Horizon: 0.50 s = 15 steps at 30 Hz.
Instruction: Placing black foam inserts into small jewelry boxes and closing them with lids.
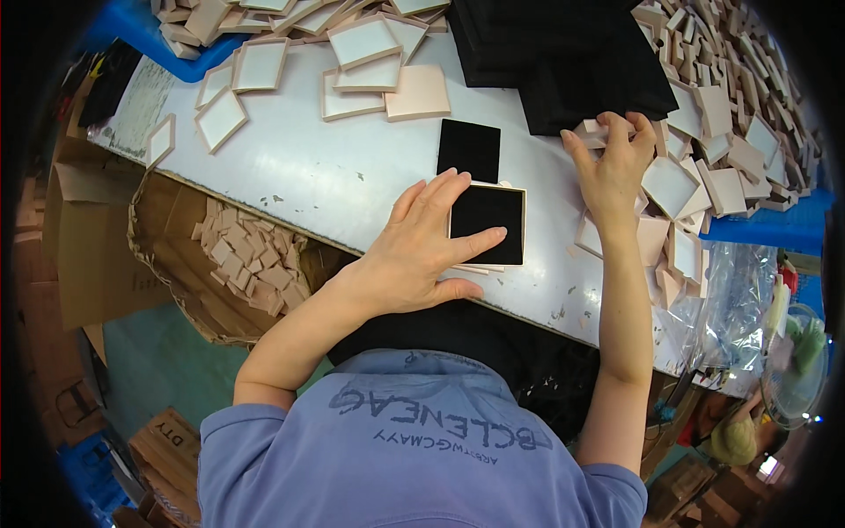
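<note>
My left hand (418, 236) lies with fingers spread over the left side of a shallow pale-pink box tray (525, 231), near the table's front edge. A black square pad (487, 209) fills that tray. Just beyond it a loose black square pad (469, 151) lies flat on the table. At the right, my right hand (619, 163) has its fingers curled over a pale-pink box piece (591, 134), gripping it beside the black stack. Part of that piece is hidden by the fingers. Under the filled tray, a few pale edges stick out toward me.
A tall stack of black sheets (563, 53) stands at the back. Loose pink trays (365, 44) lie at the far left, and a large heap (731, 97) of them at the right. Below the table's left edge, an open carton (167, 264) holds many small pink pieces. Clear plastic bags (739, 290) lie right.
</note>
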Each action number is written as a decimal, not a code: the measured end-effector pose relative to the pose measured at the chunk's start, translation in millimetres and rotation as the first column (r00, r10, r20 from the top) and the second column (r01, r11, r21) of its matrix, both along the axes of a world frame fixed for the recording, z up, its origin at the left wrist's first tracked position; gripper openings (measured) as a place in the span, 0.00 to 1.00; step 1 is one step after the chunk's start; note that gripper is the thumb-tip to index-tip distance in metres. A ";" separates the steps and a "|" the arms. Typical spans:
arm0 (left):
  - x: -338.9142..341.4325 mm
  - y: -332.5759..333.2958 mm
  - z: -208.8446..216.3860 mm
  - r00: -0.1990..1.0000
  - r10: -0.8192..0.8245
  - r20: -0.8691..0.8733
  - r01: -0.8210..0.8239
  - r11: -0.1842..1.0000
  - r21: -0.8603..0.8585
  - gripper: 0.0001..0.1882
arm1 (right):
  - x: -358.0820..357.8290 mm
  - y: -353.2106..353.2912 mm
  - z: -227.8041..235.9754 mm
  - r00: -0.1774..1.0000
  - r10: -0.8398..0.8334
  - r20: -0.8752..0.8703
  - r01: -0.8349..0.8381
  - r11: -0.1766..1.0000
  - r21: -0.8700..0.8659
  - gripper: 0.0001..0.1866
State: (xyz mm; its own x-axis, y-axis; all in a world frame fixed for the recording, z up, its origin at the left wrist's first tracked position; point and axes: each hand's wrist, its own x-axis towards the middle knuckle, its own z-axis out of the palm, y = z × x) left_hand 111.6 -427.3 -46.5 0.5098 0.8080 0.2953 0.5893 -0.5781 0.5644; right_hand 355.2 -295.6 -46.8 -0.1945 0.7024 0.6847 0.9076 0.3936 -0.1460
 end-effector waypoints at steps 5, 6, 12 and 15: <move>-1.8 2.1 -12.9 0.994 0.005 0.109 -0.010 0.999 0.044 0.26 | 5.0 2.1 1.5 0.999 -0.007 -0.042 0.005 0.998 -0.065 0.22; -4.8 2.1 -11.8 0.996 -0.001 0.091 -0.001 1.000 0.026 0.25 | 5.3 -0.1 4.9 0.997 -0.014 -0.077 0.002 0.988 -0.155 0.22; -15.0 6.0 -13.0 0.998 -0.036 0.048 0.032 0.996 0.086 0.24 | 20.5 -15.9 20.2 0.999 0.010 -0.036 -0.021 0.940 -0.342 0.23; -15.1 6.3 -14.1 0.998 -0.031 0.057 0.026 0.995 0.092 0.24 | 26.3 -18.4 23.8 1.000 0.018 0.021 -0.008 0.908 -0.418 0.23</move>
State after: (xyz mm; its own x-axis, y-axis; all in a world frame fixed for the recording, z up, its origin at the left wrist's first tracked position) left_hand 96.6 -421.0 -60.5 0.5119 0.7617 0.3973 0.5393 -0.6449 0.5415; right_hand 381.5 -314.0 -23.0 -0.2182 0.9205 0.3242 0.9081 0.3132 -0.2779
